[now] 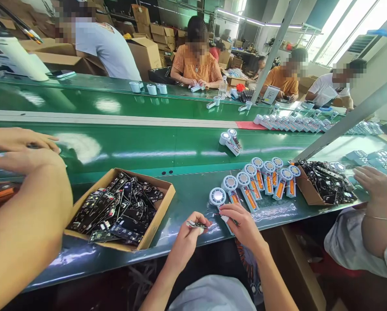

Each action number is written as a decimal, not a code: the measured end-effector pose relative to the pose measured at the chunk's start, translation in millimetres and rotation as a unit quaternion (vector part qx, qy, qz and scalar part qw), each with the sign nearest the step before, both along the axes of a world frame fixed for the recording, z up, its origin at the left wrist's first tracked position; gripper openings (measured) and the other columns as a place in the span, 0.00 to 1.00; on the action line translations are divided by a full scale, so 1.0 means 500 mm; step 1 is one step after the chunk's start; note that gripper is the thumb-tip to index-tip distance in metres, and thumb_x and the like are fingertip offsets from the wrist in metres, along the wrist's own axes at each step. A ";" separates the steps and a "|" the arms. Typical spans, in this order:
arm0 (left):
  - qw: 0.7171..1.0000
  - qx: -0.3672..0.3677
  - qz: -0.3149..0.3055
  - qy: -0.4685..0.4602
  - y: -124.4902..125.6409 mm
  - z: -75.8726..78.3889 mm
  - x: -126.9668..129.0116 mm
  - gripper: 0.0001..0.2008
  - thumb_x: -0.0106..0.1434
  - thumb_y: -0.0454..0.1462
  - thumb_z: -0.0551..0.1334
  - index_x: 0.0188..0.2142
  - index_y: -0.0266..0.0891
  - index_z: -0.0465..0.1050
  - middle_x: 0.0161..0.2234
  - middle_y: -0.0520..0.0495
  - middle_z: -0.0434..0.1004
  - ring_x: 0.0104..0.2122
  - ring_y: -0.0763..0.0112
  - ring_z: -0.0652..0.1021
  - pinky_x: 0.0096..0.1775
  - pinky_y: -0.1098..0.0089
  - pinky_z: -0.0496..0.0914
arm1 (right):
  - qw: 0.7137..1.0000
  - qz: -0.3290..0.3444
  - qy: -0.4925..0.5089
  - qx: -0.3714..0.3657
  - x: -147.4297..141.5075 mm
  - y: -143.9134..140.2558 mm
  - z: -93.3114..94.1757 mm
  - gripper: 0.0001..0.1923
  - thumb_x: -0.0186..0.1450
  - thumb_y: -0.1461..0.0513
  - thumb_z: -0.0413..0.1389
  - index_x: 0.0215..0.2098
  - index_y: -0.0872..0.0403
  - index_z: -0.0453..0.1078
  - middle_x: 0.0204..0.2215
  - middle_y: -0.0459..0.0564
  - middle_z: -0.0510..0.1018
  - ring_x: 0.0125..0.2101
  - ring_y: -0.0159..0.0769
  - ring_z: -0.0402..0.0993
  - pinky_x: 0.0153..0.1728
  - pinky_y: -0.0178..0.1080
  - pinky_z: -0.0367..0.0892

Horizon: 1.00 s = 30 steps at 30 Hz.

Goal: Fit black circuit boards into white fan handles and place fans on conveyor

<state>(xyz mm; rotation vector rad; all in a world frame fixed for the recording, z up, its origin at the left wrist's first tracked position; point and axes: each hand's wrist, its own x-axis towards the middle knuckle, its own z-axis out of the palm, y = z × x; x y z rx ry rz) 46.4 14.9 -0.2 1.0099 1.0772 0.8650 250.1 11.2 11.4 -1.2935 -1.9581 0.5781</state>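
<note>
- My left hand (188, 235) pinches a small circuit board (196, 224) between thumb and fingertips; the grip is closed on it, just above the near edge of the green desk (187, 198).
- My right hand (242, 222) is closed around the lower end of a white fan body (218, 198), whose round head lies on the desk just beyond my fingers.
- The board sits just left of the fan body's handle, near it; I cannot tell whether the two touch.
- To the right of the fan I hold, a row of similar fan bodies (261, 177) lies fanned out on the desk, heads away from me, with orange parts showing in their open handles.
- On my left stands a shallow cardboard box (159, 211) full of dark circuit boards, resting on the desk.
- On my right a second cardboard box (308, 192) holds more dark boards; another person's hand (373, 183) hovers beside it.
- At the far left, another person's arm (28, 207) and hands reach over the desk near the first box.
- Further out, two fan parts (230, 140) lie alone on the green belt (148, 147), well apart from my hands.
- Across the belt, other people sit at work, with more white parts (290, 123) lined up in front of them and cardboard cartons (144, 52) stacked behind.
</note>
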 end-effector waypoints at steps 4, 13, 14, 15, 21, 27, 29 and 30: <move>0.996 -0.057 0.012 -0.064 -0.007 -0.009 0.003 0.06 0.53 0.37 0.61 0.30 0.43 0.63 0.32 0.52 0.72 0.43 0.61 0.77 0.49 0.62 0.69 | 0.998 -0.038 0.038 -0.036 -0.003 0.006 -0.003 0.13 0.70 0.65 0.50 0.43 0.51 0.77 0.39 0.52 0.82 0.40 0.41 0.78 0.42 0.41 0.73; 0.981 0.072 0.002 0.181 -0.026 -0.007 0.016 0.17 0.68 0.53 0.49 0.39 0.45 0.64 0.21 0.55 0.66 0.23 0.62 0.71 0.32 0.64 0.65 | 0.970 -0.080 0.175 -0.147 -0.054 -0.011 -0.029 0.09 0.67 0.60 0.56 0.38 0.52 0.78 0.34 0.50 0.84 0.34 0.39 0.80 0.37 0.39 0.75; 0.980 0.072 -0.003 0.183 -0.026 -0.011 0.016 0.17 0.67 0.53 0.50 0.39 0.44 0.65 0.21 0.54 0.68 0.24 0.60 0.72 0.33 0.63 0.65 | 0.976 -0.079 0.158 -0.126 -0.058 -0.015 -0.029 0.08 0.67 0.61 0.56 0.38 0.52 0.78 0.34 0.50 0.83 0.35 0.39 0.80 0.38 0.39 0.75; 0.981 0.072 0.004 0.183 -0.025 -0.016 0.016 0.16 0.66 0.52 0.51 0.38 0.44 0.66 0.22 0.52 0.70 0.26 0.59 0.74 0.34 0.63 0.66 | 0.982 -0.079 0.138 -0.099 -0.061 -0.019 -0.030 0.08 0.68 0.62 0.55 0.38 0.51 0.78 0.35 0.50 0.83 0.36 0.39 0.79 0.39 0.39 0.75; 0.988 0.026 0.087 0.125 0.004 -0.027 0.023 0.18 0.59 0.54 0.60 0.30 0.42 0.70 0.24 0.51 0.72 0.29 0.63 0.74 0.32 0.69 0.66 | 0.998 -0.050 0.038 0.012 -0.073 -0.022 -0.035 0.13 0.71 0.65 0.51 0.43 0.49 0.78 0.37 0.52 0.81 0.38 0.39 0.76 0.40 0.40 0.74; 0.998 -0.025 -0.004 0.051 0.031 -0.002 0.030 0.24 0.54 0.58 0.65 0.24 0.39 0.69 0.15 0.61 0.53 0.17 0.78 0.57 0.20 0.74 0.51 | 0.998 -0.015 -0.043 0.037 -0.072 -0.023 -0.025 0.17 0.72 0.66 0.47 0.49 0.49 0.76 0.40 0.54 0.80 0.37 0.42 0.72 0.38 0.43 0.73; 0.998 -0.053 -0.013 0.011 0.034 -0.002 0.031 0.25 0.51 0.58 0.67 0.25 0.38 0.70 0.16 0.63 0.50 0.16 0.81 0.52 0.20 0.75 0.47 | 0.999 -0.016 -0.037 0.035 -0.070 -0.025 -0.024 0.18 0.72 0.67 0.47 0.52 0.48 0.75 0.42 0.54 0.79 0.39 0.42 0.72 0.40 0.44 0.73; 0.998 -0.065 -0.018 -0.005 0.035 -0.003 0.032 0.26 0.50 0.58 0.67 0.26 0.37 0.71 0.16 0.63 0.49 0.16 0.82 0.50 0.20 0.75 0.46 | 0.999 -0.020 -0.025 0.032 -0.070 -0.026 -0.025 0.18 0.72 0.66 0.47 0.53 0.48 0.75 0.42 0.54 0.79 0.39 0.42 0.73 0.41 0.45 0.73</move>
